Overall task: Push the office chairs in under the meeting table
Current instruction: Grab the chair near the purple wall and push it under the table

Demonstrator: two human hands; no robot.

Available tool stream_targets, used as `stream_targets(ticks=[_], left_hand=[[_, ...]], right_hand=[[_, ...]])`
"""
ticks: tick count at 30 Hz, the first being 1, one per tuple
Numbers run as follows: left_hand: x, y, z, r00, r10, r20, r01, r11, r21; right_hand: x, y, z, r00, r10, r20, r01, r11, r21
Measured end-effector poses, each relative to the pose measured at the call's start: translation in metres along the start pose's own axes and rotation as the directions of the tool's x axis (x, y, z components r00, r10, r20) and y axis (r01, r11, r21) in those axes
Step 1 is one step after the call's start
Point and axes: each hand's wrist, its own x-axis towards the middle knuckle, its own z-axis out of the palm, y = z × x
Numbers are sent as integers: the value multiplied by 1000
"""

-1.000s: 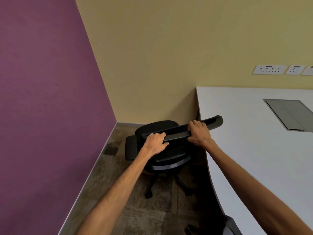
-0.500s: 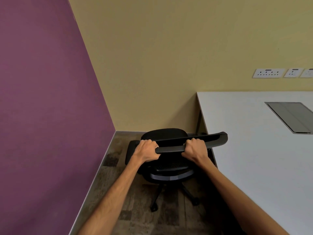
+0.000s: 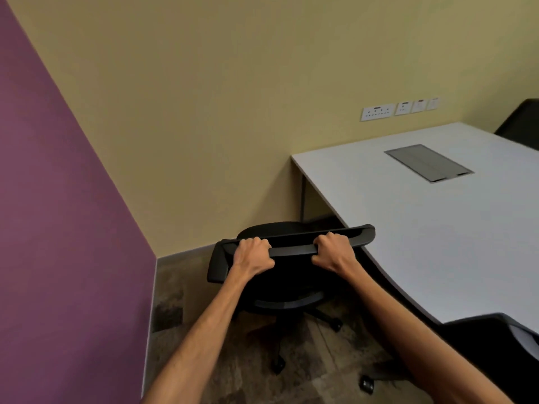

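Note:
A black office chair [image 3: 291, 246] stands in the room's corner, beside the left edge of the white meeting table [image 3: 423, 228]. I see it from behind and above. My left hand [image 3: 253, 256] grips the left part of the backrest's top rail. My right hand [image 3: 332, 252] grips the same rail further right. The right end of the rail overlaps the table's edge. The seat shows beyond the rail, its front near the wall, and the wheeled base [image 3: 306, 330] shows below it.
A purple wall [image 3: 58, 228] runs along the left and a yellow wall [image 3: 233, 112] with sockets [image 3: 377, 113] lies ahead. A second black chair [image 3: 495, 345] sits at the lower right, a third [image 3: 522, 123] at the table's far side. A grey cable hatch [image 3: 428, 162] is set in the tabletop.
The view has swung and the table now appears further right and angled. The chair has turned slightly, its backrest rail levelling out; both hands keep their grip on it.

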Motion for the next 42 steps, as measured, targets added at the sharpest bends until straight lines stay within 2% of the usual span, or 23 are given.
stream_targets(ticks=[4,10,16,23,28,34,38,40,41,42], left_hand=[[13,-24,0,994,109,-27,-109,994,9],[47,-77,-3,975,224,14,-224,974,27],[102,-118,-1,943,333,9,-333,942,41],[172,-165,1,894,447,-20,-445,894,47],[213,-191,-5,869,495,14,-495,869,-4],[262,-208,-1,813,581,-36,-582,813,-7],[289,-228,9,783,621,-18,-621,784,8],[333,-247,6,733,678,-41,-678,735,33],[338,-250,5,734,677,-52,-676,736,37],[353,-253,6,711,702,-37,-702,712,19]], right_hand=[[9,8,-3,994,105,-16,-106,992,-66],[35,-26,12,985,171,-35,-173,983,-69],[74,-47,31,954,275,-118,-286,954,-87],[123,-79,31,924,371,-87,-377,923,-71],[157,-92,37,898,437,-58,-440,892,-105],[193,-96,34,851,518,-87,-524,846,-99],[217,-112,37,836,542,-82,-548,831,-94],[248,-127,40,782,611,-122,-621,780,-76],[252,-130,36,784,609,-123,-619,782,-70],[258,-137,39,755,647,-105,-654,753,-69]])
